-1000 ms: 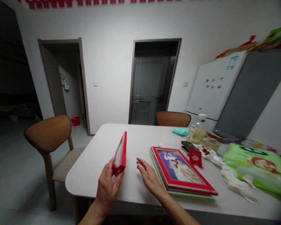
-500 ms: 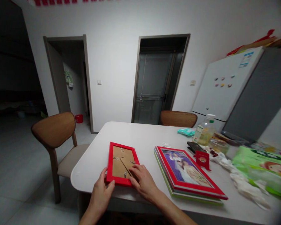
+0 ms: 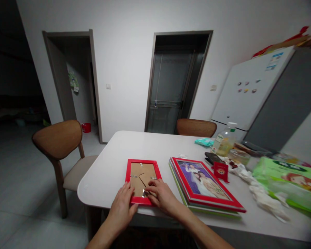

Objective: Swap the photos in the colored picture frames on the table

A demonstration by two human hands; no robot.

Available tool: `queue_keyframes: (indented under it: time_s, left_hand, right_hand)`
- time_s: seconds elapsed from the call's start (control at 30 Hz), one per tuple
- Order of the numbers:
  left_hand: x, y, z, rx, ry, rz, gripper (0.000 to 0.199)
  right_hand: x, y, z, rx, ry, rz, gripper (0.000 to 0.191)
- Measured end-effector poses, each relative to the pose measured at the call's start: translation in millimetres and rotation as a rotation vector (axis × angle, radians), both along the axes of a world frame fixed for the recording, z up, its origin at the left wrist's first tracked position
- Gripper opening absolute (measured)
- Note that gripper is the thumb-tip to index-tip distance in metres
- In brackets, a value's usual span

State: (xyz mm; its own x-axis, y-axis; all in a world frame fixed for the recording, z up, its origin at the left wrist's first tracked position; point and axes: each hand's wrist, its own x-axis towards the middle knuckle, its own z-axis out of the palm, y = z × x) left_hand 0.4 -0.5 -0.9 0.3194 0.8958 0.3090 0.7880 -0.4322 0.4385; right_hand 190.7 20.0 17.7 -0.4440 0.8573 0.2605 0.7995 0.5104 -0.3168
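Observation:
A red picture frame [image 3: 129, 172] lies face down on the white table, its brown backing board [image 3: 137, 186] showing. Small metal clips sit along the inner edges of the frame, and a thin dark stand strip or slit crosses the board's middle. My left hand [image 3: 121, 202] grips the frame's lower left corner, fingers on top and thumb at the near edge. With bent fingers, my right hand [image 3: 163, 196] works at the near metal clip [image 3: 144, 193], partly hiding it and the lower right corner.
To the right lies a stack of frames [image 3: 207, 183], a red-rimmed photo on top. Beyond it are a red booklet [image 3: 220, 171], a dark phone [image 3: 213, 158], a bottle [image 3: 224, 140], crumpled tissues [image 3: 266, 200] and a green tissue pack [image 3: 287, 176]. A wooden chair [image 3: 59, 138] stands left.
The picture frame has turned slightly and shifted right. My left hand has moved up onto its left side, and my right fingers have come to the near clip. The camera view has moved a little.

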Motion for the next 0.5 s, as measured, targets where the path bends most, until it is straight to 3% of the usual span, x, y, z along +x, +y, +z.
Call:
queue_keyframes:
  time_s: [0.1, 0.2, 0.4, 0.5]
  left_hand:
    - [3, 4, 4.6, -0.015, -0.003, -0.085, 0.03]
    - [5, 7, 4.7, -0.042, -0.014, -0.091, 0.023]
    - [3, 5, 2.0, -0.048, -0.03, -0.101, 0.026]
    - [3, 3, 1.6, -0.054, -0.041, -0.097, 0.035]
  right_hand:
    - [-4, 13, 2.5, -0.031, -0.023, 0.111, 0.022]
    - [-11, 20, 4.5, -0.047, -0.027, 0.142, 0.021]
    - [-19, 18, 2.6, -0.067, 0.086, 0.097, 0.02]
    - [-5, 23, 1.8, -0.018, 0.169, -0.053, 0.027]
